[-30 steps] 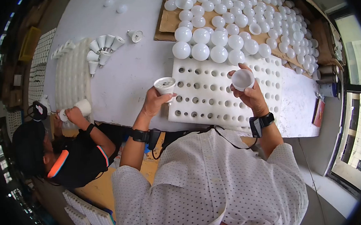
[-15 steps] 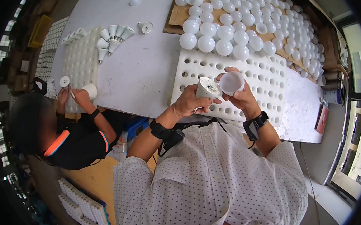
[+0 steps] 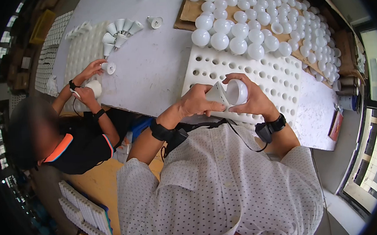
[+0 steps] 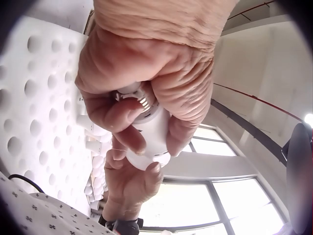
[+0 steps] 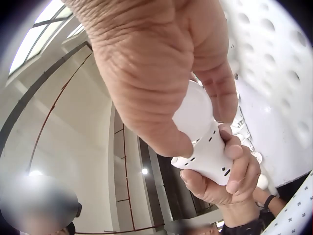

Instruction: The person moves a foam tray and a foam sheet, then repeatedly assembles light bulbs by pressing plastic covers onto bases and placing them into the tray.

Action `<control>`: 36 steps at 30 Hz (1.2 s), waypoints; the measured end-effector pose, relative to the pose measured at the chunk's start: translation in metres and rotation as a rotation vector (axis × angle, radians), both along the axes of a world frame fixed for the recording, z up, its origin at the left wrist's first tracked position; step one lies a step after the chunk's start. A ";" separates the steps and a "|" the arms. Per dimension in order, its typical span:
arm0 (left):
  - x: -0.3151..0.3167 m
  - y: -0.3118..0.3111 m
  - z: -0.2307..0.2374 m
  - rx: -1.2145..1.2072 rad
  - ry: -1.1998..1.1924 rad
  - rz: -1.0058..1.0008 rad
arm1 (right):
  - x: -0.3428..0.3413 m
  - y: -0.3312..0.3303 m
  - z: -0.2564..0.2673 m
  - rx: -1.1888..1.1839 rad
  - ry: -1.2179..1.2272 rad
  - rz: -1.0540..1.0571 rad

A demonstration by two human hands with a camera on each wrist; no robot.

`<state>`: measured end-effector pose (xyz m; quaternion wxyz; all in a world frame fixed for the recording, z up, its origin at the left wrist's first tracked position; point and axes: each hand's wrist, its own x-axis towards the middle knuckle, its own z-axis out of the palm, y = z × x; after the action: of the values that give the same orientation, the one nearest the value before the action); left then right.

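Observation:
My left hand (image 3: 197,102) grips a white bulb base (image 3: 215,97) round its body, with fingers curled near the metal screw cap (image 4: 145,111). My right hand (image 3: 255,96) holds a translucent white bulb cover (image 3: 237,92) between thumb and fingers. The cover's open rim faces the wide end of the base, and in the right wrist view the cover (image 5: 194,111) meets the base (image 5: 210,152) at a slant. Both hands are over a white foam board (image 3: 194,75) with rows of holes.
Many bulb covers (image 3: 238,45) cover a cardboard sheet (image 3: 188,10) behind the foam board. Several bulb bases (image 3: 120,27) lie on the table (image 3: 149,63) at the left. Another person (image 3: 78,140) works there beside a second foam board (image 3: 83,46), a bulb base (image 3: 109,68) at one hand.
My hands have come together, the left moving right with the bulb base. The base and cover have turned to face each other and now meet. The other person's hand has reached forward with a base.

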<state>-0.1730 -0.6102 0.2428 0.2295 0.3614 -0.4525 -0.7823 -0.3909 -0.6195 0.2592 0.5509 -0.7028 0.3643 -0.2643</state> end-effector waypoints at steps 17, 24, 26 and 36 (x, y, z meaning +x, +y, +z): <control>0.018 0.009 -0.006 -0.474 -0.349 -0.071 | 0.042 0.009 -0.003 -0.420 -0.011 0.197; 0.014 0.030 0.012 -0.489 -0.398 -0.115 | 0.044 0.028 -0.008 -0.400 -0.128 0.134; 0.018 0.033 -0.004 -0.513 -0.377 -0.088 | 0.047 0.024 -0.011 -0.397 -0.093 0.162; 0.105 0.005 -0.073 -0.040 -0.430 0.432 | 0.079 -0.065 -0.043 -0.683 0.364 0.007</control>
<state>-0.0685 -0.6049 0.1696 0.2966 0.6017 -0.4189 -0.6120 -0.3120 -0.6849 0.2161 0.2124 -0.8825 0.3447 -0.2393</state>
